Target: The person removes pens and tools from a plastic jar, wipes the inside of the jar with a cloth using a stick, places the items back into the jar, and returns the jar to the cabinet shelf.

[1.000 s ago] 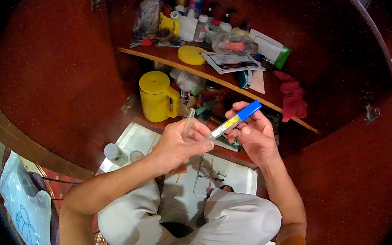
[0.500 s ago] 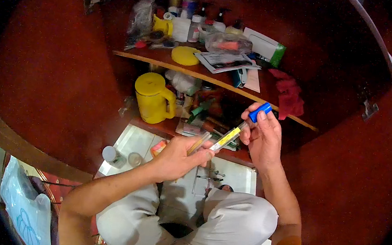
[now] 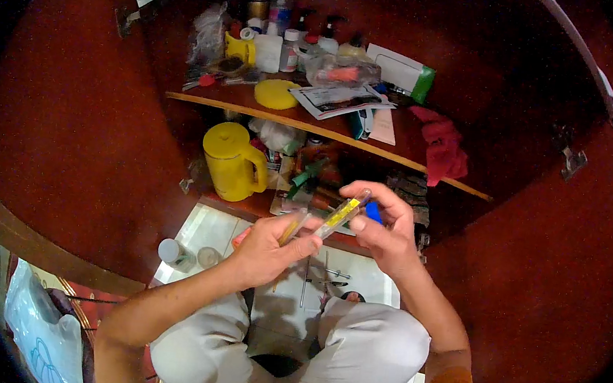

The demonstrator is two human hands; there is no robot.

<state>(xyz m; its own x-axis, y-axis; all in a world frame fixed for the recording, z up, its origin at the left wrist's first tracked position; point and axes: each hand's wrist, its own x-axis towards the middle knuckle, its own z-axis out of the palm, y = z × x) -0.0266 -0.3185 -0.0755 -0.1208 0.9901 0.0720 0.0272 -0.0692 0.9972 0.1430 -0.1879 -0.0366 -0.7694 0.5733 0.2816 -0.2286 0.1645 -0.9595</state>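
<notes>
One yellow-labelled tube (image 3: 341,216) slants up rightward between the hands | left hand (image 3: 265,246) grips lower end plus another clear piece (image 3: 294,227) | right hand (image 3: 389,231), at upper end, holds blue cap (image 3: 374,212)

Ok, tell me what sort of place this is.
Probably a storage cupboard in a home, seen from the floor in front: a shelf crowded with bottles, a jug below it, and pale tiles before it.
</notes>
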